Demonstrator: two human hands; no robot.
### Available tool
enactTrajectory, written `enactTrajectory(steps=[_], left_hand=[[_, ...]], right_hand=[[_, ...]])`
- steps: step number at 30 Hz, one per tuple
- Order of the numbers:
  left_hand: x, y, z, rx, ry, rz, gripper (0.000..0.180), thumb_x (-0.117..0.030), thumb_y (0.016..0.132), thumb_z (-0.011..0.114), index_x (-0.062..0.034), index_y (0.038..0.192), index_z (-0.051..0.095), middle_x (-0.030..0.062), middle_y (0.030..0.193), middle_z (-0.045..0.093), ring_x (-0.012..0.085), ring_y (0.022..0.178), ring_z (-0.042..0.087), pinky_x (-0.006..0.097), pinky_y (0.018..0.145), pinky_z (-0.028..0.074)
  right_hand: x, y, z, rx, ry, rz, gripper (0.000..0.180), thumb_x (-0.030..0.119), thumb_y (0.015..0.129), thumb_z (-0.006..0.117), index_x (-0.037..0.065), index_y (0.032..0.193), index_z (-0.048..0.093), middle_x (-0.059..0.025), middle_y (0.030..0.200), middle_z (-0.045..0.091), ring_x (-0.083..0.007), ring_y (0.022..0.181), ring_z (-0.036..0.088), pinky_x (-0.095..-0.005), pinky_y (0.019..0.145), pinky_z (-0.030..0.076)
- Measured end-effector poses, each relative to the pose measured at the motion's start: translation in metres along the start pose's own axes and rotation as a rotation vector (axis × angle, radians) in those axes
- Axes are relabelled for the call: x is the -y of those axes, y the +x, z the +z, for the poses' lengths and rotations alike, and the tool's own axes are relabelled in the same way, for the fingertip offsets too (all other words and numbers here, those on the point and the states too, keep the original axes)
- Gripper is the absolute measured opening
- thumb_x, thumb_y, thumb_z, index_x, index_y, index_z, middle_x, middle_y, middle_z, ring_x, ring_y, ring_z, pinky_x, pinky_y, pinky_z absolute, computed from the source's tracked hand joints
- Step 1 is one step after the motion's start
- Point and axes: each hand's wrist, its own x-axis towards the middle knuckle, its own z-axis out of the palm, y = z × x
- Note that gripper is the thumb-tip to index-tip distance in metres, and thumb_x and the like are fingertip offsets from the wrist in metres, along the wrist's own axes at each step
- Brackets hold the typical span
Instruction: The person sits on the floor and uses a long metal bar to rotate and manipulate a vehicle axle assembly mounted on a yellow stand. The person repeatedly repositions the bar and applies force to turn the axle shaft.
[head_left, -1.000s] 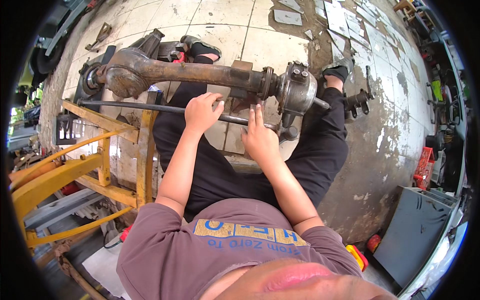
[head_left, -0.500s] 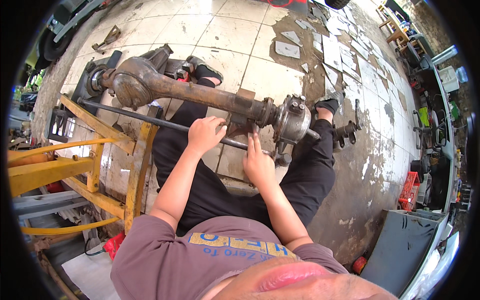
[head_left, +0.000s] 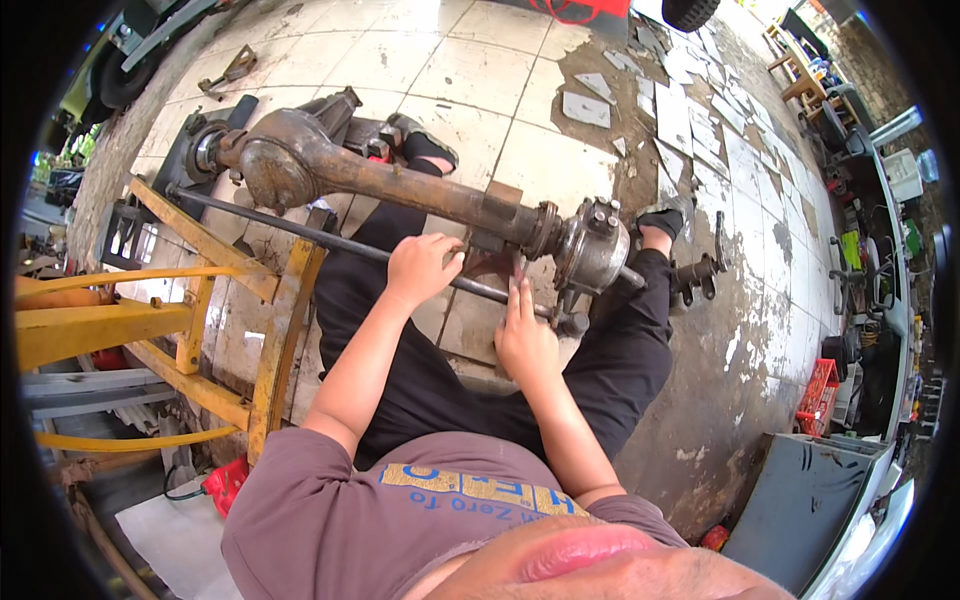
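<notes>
A rusty axle housing (head_left: pixel 420 195) stretches across in front of me, with a round bulge at its left and a grey metal knuckle (head_left: pixel 592 250) at its right end. A long dark steel rod (head_left: pixel 330 240) runs along its near side. My left hand (head_left: pixel 422 268) lies over the rod with its fingers curled toward the axle's underside; what they grip, if anything, is hidden. Two fingers of my right hand (head_left: pixel 527 340) stretch forward to a reddish-brown flat piece (head_left: pixel 500 266) below the housing. The thumb side of that hand is partly hidden.
A yellow metal frame (head_left: pixel 285 340) stands close on my left. Right of my legs lies a metal bracket part (head_left: pixel 697 272). Broken tiles (head_left: pixel 587 108) litter the far floor. A grey cabinet (head_left: pixel 800 500) and a red crate (head_left: pixel 818 397) are at the right.
The whole view has shifted slightly, so the axle and hands appear a little further right. Both hands keep nearly the same places against the axle and rod.
</notes>
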Motion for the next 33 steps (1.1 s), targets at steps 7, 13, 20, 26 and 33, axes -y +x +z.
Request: enactTrajectory(steps=[7,13,20,26,33], left_hand=[[0.003,0.000,0.009,-0.012,-0.016,0.000,0.023,-0.029,0.097,0.078,-0.0125,0.112,0.084,0.0057,0.103,0.081,0.0299,0.095,0.078,0.045,0.086,0.060],[0.002,-0.008,0.004,-0.019,0.000,-0.031,0.022,-0.028,0.097,0.077,-0.0131,0.112,0.085,0.0061,0.102,0.081,0.0305,0.093,0.078,0.045,0.084,0.060],[0.006,-0.002,0.010,-0.040,0.003,0.022,0.021,-0.027,0.097,0.077,-0.0130,0.110,0.085,0.0066,0.102,0.081,0.0300,0.090,0.078,0.046,0.083,0.061],[-0.001,0.002,0.003,-0.046,0.013,0.024,0.022,-0.029,0.097,0.077,-0.0130,0.110,0.085,0.0071,0.102,0.080,0.0296,0.092,0.078,0.045,0.085,0.061],[0.000,-0.004,0.006,-0.035,0.023,0.010,0.023,-0.029,0.097,0.077,-0.0131,0.111,0.085,0.0054,0.101,0.080,0.0290,0.091,0.078,0.044,0.084,0.061]], right_hand=[[0.003,-0.011,-0.005,0.013,-0.032,0.027,0.066,0.029,0.103,0.066,-0.007,0.157,0.055,-0.0312,0.164,0.057,-0.0403,0.073,0.081,-0.0476,0.063,0.067],[0.008,-0.013,-0.008,0.053,-0.063,0.016,0.063,0.028,0.102,0.066,-0.006,0.155,0.057,-0.0319,0.163,0.057,-0.0397,0.075,0.082,-0.0468,0.064,0.067],[-0.002,-0.002,0.006,0.025,-0.085,0.026,0.065,0.026,0.102,0.065,-0.008,0.157,0.056,-0.0321,0.160,0.060,-0.0378,0.079,0.083,-0.0466,0.065,0.068],[-0.007,0.015,0.008,-0.024,-0.063,-0.001,0.070,0.027,0.100,0.066,-0.009,0.159,0.054,-0.0320,0.164,0.057,-0.0376,0.076,0.083,-0.0464,0.064,0.068],[-0.007,0.005,0.008,0.002,-0.043,0.013,0.072,0.028,0.099,0.069,-0.006,0.160,0.054,-0.0285,0.167,0.056,-0.0358,0.075,0.082,-0.0455,0.063,0.068]])
